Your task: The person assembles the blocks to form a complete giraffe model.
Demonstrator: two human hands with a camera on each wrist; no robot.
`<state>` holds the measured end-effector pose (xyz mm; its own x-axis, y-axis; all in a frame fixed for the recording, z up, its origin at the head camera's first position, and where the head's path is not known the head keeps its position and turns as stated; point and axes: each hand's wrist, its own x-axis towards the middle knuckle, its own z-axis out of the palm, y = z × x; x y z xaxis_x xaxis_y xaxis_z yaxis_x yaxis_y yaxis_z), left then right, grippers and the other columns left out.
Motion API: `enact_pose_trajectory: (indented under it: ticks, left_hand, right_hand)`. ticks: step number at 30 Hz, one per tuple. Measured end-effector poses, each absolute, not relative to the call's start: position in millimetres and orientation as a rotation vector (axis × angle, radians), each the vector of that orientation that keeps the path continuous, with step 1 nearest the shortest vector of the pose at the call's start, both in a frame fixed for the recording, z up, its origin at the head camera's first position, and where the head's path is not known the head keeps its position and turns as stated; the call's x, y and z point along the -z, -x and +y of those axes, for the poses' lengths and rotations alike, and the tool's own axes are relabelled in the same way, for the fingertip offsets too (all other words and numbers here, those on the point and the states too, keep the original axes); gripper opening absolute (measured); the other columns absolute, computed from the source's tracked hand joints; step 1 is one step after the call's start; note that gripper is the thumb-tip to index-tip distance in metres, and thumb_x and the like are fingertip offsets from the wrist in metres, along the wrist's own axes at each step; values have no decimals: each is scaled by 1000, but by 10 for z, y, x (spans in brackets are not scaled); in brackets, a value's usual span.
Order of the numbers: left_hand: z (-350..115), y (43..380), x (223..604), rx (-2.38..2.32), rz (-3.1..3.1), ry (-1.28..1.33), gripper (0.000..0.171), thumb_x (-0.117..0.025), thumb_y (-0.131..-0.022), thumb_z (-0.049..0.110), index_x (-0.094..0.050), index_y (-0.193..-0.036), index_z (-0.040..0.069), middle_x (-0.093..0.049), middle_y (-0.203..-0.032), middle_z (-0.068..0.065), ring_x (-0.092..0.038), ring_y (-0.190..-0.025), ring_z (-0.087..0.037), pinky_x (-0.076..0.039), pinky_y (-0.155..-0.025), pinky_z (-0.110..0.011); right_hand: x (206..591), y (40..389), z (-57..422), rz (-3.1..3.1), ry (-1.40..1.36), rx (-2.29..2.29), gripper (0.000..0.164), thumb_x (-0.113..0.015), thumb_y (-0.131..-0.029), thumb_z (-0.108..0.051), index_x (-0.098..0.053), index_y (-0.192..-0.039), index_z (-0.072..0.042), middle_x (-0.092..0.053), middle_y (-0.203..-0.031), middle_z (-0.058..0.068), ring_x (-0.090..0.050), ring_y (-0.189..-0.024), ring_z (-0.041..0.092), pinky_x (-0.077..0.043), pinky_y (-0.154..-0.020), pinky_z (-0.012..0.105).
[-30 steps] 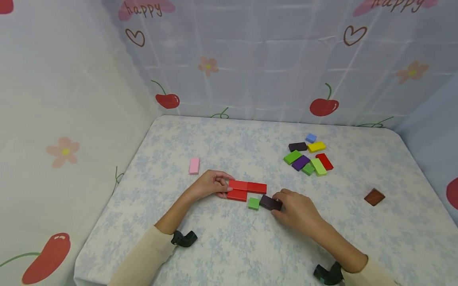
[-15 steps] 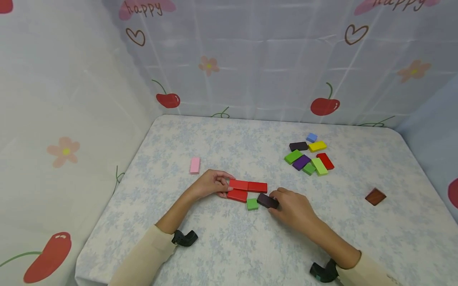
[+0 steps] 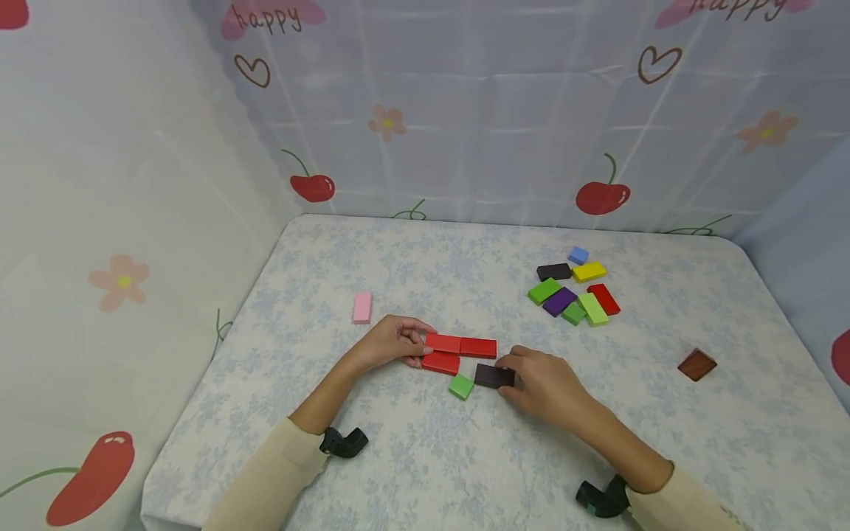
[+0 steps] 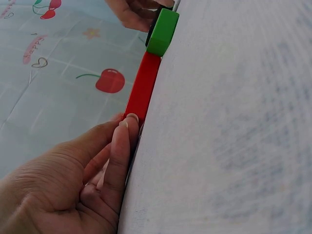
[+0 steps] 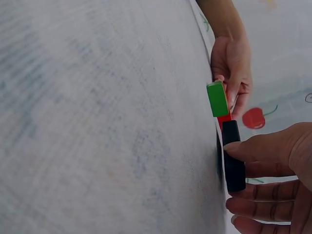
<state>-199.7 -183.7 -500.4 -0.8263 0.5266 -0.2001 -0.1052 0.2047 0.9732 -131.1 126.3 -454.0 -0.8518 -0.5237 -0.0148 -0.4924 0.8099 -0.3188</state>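
Three red blocks lie together in the head view: an upper-left red block (image 3: pixel 442 343), a right red block (image 3: pixel 478 348) end to end with it, and a lower red block (image 3: pixel 441 362) along its near side. My left hand (image 3: pixel 397 341) holds the left ends of the left pair with bent fingers and thumb. My right hand (image 3: pixel 544 383) pinches a black block (image 3: pixel 494 376) between thumb and fingers, just in front of the right red block. A small green block (image 3: pixel 461 386) sits turned at an angle by the black block's left end; the right wrist view shows the green block (image 5: pixel 217 99) beyond it.
A pink block (image 3: pixel 361 307) lies beyond my left hand. Several coloured blocks, among them a yellow block (image 3: pixel 589 272) and a purple block (image 3: pixel 560 302), cluster at the back right. A brown block (image 3: pixel 697 364) lies farther right. A curtain (image 3: pixel 491 110) hangs behind the table (image 3: pixel 412 457).
The black block has moved left with my right hand and now lies straighter. The green block has been shifted left and nearer, and turned. My left hand stays in place.
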Motion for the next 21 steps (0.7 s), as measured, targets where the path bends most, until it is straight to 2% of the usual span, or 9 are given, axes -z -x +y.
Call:
enact_pose_trajectory:
  ticks: [5,10,14,21]
  left_hand:
    - [-1836,2001,5015,-1667,1984,-383,37,-65,-94,-6,-64,-130,-3,-72,-88,-17,-74,-73,-23,-64,-68,-37]
    - [-1833,1998,5017,-1667,1988,-376,36,-66,-94,-5,-65,-130,-3,-72,-87,-17,-74,-72,-23,-64,-68,-37]
    - [-1830,1997,5015,-1667,1986,-376,36,-66,-94,-4,-65,-129,-2,-72,-88,-17,-74,-71,-23,-64,-68,-36]
    - [-1831,1987,5002,-1672,1990,-378,35,-67,-94,-3,-65,-129,-1,-72,-87,-17,-74,-72,-23,-64,-68,-36]
  right_hand:
    - [4554,1342,1240,2912,802,507,38,-89,-79,-21,-76,-111,-7,-68,-98,2,-64,-82,14,-59,-70,33]
    - [4593,1373,1211,2883,811,654,36,-90,-77,-12,-75,-108,-3,-63,-91,1,-54,-73,10,-53,-64,25]
    - [4623,1397,1199,2866,761,788,38,-90,-76,-7,-73,-109,-2,-61,-91,2,-52,-72,10,-50,-61,20]
    - [4669,1482,1245,2846,768,907,61,-91,-74,-8,-64,-127,4,-60,-96,5,-56,-74,10,-53,-62,21]
